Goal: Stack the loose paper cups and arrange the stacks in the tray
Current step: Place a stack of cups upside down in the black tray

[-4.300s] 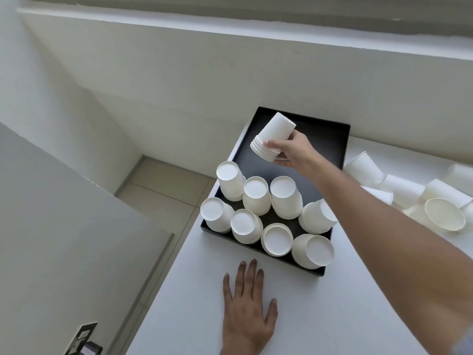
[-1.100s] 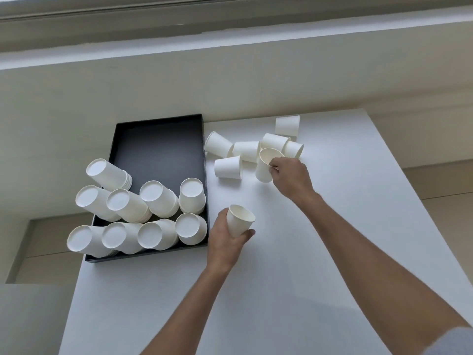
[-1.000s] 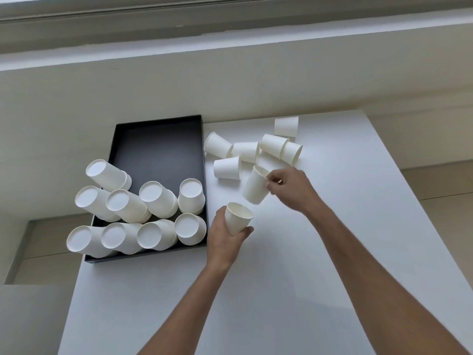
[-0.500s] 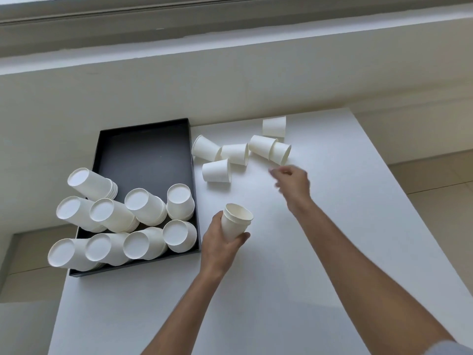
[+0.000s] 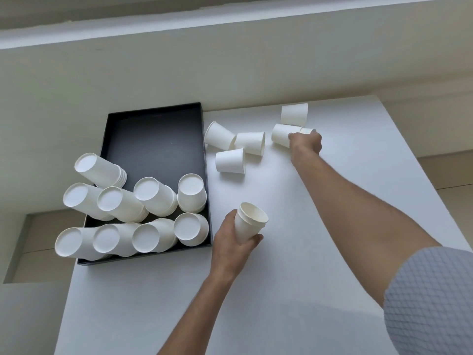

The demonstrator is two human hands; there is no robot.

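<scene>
Black tray point(image 5: 153, 129) sat at left, its near half filled with inverted cup stacks point(image 5: 143, 213). Left hand point(image 5: 230, 242) gripped a short upright stack point(image 5: 249, 224). Three loose cups point(image 5: 238, 149) lay beyond. Right hand point(image 5: 305, 144) was curled around a tipped cup point(image 5: 281, 134).

Tray point(image 5: 156, 139): one, black, sitting at far left of the table point(image 5: 307, 252) (one).

Upside-down stacks point(image 5: 153, 193) in tray: counting nine, four near, four mid, one far.

Loose cups point(image 5: 230, 161) on table: counting six (one showing only partly behind the right hand point(image 5: 305, 143)).

Held stack point(image 5: 249, 224): one, sitting in the left hand point(image 5: 230, 242), showing two rims.

Hands: two.
</scene>
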